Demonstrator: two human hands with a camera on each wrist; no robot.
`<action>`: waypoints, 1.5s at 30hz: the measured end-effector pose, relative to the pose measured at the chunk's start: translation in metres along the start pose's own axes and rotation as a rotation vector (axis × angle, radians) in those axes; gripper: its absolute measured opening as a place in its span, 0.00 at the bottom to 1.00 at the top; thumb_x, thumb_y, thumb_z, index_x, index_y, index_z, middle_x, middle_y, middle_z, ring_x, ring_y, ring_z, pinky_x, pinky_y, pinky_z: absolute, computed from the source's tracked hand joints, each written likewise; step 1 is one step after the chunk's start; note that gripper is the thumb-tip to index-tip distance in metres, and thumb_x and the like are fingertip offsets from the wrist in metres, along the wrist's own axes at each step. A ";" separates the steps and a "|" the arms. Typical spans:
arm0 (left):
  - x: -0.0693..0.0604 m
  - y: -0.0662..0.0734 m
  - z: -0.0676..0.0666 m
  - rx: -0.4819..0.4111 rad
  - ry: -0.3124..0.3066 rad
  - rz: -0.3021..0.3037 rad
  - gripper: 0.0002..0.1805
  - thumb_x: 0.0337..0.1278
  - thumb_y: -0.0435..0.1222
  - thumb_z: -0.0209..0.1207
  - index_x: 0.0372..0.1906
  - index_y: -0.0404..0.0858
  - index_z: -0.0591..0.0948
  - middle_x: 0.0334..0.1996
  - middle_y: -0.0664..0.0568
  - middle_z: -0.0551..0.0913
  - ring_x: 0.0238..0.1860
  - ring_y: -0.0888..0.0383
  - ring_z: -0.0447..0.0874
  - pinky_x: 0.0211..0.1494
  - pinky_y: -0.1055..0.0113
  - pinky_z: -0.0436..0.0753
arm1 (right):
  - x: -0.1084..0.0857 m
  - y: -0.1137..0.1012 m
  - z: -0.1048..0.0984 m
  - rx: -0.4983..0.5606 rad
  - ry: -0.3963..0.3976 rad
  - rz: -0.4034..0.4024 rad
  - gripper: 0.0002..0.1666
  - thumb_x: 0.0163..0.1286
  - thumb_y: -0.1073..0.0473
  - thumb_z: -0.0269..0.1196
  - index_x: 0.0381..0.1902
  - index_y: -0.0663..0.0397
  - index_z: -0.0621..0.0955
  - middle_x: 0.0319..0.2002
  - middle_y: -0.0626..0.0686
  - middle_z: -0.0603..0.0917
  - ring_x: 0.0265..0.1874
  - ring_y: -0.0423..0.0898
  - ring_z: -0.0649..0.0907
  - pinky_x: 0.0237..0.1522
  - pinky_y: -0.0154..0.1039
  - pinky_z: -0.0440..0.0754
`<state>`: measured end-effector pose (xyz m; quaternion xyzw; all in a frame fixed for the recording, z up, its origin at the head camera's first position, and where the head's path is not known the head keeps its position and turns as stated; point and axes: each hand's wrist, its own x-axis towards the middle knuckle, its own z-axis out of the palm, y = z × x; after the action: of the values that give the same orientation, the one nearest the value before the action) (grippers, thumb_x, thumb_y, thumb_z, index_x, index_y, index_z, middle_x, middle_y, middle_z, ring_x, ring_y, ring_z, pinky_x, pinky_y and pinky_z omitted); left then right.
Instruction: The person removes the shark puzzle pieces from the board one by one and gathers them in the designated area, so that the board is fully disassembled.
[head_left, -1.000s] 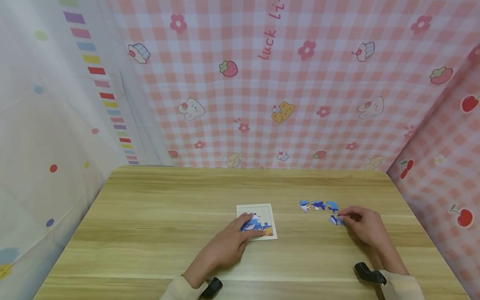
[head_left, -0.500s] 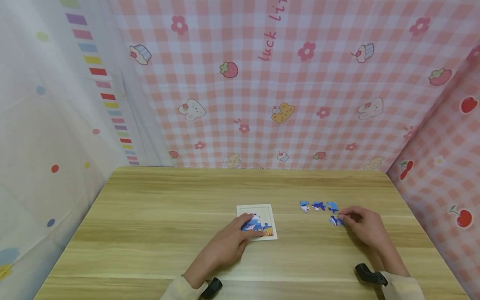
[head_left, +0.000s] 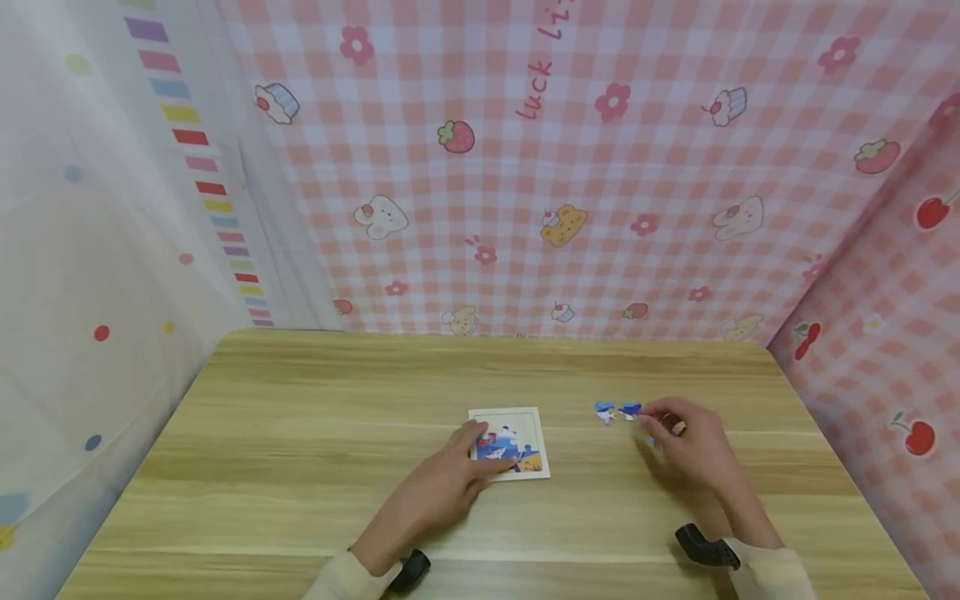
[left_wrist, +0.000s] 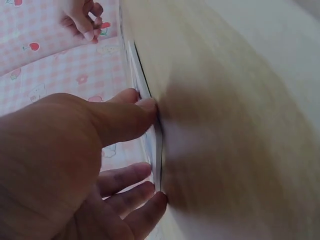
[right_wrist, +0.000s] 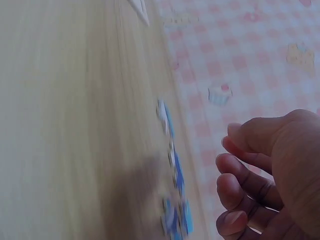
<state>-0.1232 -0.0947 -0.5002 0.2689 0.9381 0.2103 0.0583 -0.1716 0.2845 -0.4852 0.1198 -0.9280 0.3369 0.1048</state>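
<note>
My left hand (head_left: 438,487) holds the white-framed puzzle board (head_left: 538,417), its thumb over the lower part and a finger at the upper left. In the left wrist view, the thumb and fingers of my left hand (left_wrist: 85,145) lie along the edge of the board (left_wrist: 159,162). The right hand (head_left: 693,442) hovers over the loose blue-and-white pieces (head_left: 604,412), partly covering those farther right. Seen from the right wrist, that hand (right_wrist: 270,175) has bent fingers and thumb near the index finger, with nothing visible between them; several pieces (right_wrist: 178,172) lie beside it on the table.
The wooden table (head_left: 300,433) carries the board and pieces. Behind it hangs a pink checked cloth (head_left: 510,183), with a pale dotted cloth (head_left: 135,250) at the left and a cherry-print cloth (head_left: 892,358) at the right. Both wrists wear black devices.
The right hand has moved left and slightly up from the lower right piece to above the other pieces. The left hand has drawn slightly left and down on the board, uncovering a red part of the picture.
</note>
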 end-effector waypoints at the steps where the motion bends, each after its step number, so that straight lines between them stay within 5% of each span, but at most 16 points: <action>1: -0.001 0.000 -0.001 0.003 -0.001 -0.005 0.21 0.76 0.41 0.55 0.67 0.64 0.79 0.79 0.40 0.60 0.81 0.41 0.57 0.76 0.47 0.72 | 0.002 -0.004 0.004 0.008 -0.002 -0.007 0.03 0.71 0.60 0.68 0.40 0.50 0.88 0.31 0.48 0.85 0.27 0.34 0.78 0.23 0.30 0.74; 9: -0.010 0.000 -0.005 0.009 -0.002 -0.007 0.22 0.78 0.40 0.52 0.68 0.66 0.78 0.80 0.42 0.60 0.81 0.42 0.57 0.77 0.46 0.72 | 0.014 -0.030 0.034 0.071 -0.080 -0.053 0.05 0.71 0.62 0.68 0.42 0.54 0.88 0.31 0.47 0.85 0.27 0.38 0.80 0.26 0.31 0.79; 29: -0.007 -0.001 -0.004 -0.017 -0.045 -0.008 0.22 0.78 0.41 0.52 0.69 0.64 0.77 0.81 0.41 0.57 0.83 0.43 0.53 0.79 0.45 0.67 | 0.028 -0.088 0.101 0.175 -0.293 -0.079 0.06 0.70 0.62 0.68 0.43 0.53 0.86 0.33 0.46 0.85 0.31 0.37 0.81 0.35 0.30 0.82; 45: -0.005 -0.005 0.001 -0.010 0.037 0.021 0.20 0.76 0.40 0.55 0.65 0.64 0.81 0.78 0.41 0.64 0.80 0.42 0.61 0.73 0.43 0.75 | 0.023 -0.100 0.119 0.098 -0.290 -0.005 0.08 0.64 0.57 0.74 0.40 0.46 0.86 0.32 0.43 0.81 0.28 0.40 0.73 0.32 0.32 0.70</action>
<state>-0.1207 -0.1011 -0.5038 0.2746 0.9350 0.2206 0.0401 -0.1780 0.1292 -0.5086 0.1744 -0.9156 0.3606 -0.0357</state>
